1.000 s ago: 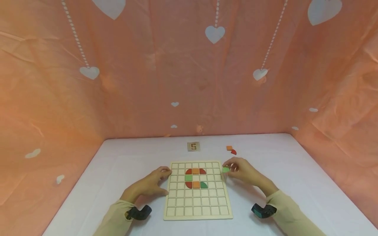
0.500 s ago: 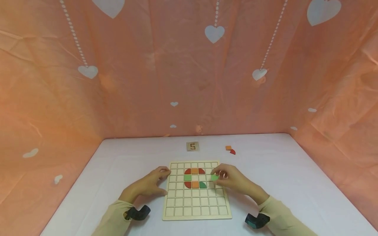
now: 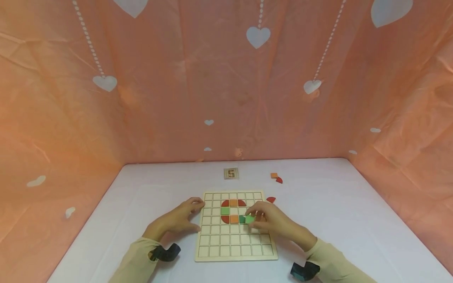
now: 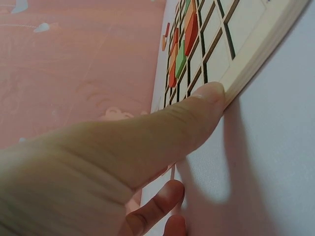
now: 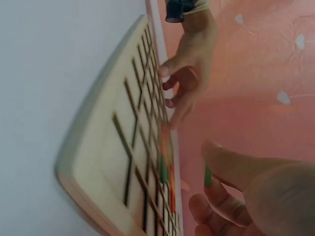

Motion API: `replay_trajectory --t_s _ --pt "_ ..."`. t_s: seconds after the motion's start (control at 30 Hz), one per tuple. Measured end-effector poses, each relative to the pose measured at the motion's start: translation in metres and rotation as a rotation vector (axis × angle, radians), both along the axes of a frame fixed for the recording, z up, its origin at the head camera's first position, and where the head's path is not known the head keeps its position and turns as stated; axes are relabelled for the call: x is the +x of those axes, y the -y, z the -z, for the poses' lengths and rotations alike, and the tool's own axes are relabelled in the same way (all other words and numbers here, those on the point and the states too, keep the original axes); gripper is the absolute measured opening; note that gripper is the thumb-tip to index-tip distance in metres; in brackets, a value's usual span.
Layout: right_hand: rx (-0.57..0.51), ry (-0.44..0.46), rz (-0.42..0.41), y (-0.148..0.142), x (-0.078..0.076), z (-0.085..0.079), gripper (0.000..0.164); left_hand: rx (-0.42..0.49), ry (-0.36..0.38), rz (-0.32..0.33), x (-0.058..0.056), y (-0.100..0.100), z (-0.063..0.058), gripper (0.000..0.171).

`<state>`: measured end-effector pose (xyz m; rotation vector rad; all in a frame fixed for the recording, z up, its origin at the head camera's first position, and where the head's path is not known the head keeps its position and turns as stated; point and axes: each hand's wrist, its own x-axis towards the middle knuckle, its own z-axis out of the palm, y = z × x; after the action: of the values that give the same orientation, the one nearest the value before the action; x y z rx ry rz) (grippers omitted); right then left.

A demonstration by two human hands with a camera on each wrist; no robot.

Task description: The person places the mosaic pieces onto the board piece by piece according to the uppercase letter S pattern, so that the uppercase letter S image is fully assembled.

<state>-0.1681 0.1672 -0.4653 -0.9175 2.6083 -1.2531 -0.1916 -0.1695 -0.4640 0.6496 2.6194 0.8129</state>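
On the worktop [image 3: 148, 188] we saw a gridded board [image 3: 225, 240], its left edge touched by a spread left hand [image 3: 179, 217], apparently to steady it. Over the board's right side hung the right hand [image 3: 270, 218]; near the worktop's far edge lay a card [image 3: 231, 173], presumably for viewing. The right hand pinched a light green tile [image 3: 249, 219], seemingly leaving its underside free.

Pinching a light green tile [image 3: 249, 219] in the right hand [image 3: 271, 218], over the board [image 3: 236, 250], partly hiding a dark green piece [image 3: 242, 219]. Touching the board's left edge with the left hand [image 3: 181, 217]. Showing on the grid, too: three red pieces [image 3: 225, 219], two orange tiles [image 3: 233, 203], a second green tile [image 3: 225, 211]. Having near the right hand a loose red piece [image 3: 271, 199]; farther back, a card [image 3: 231, 173].
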Motion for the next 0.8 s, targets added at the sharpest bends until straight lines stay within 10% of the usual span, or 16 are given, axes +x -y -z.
replay_trajectory --t_s 0.8 --pt "0.196 -0.016 0.026 0.016 0.013 0.010 0.008 0.009 0.017 -0.007 0.002 -0.001 -0.003 0.080"
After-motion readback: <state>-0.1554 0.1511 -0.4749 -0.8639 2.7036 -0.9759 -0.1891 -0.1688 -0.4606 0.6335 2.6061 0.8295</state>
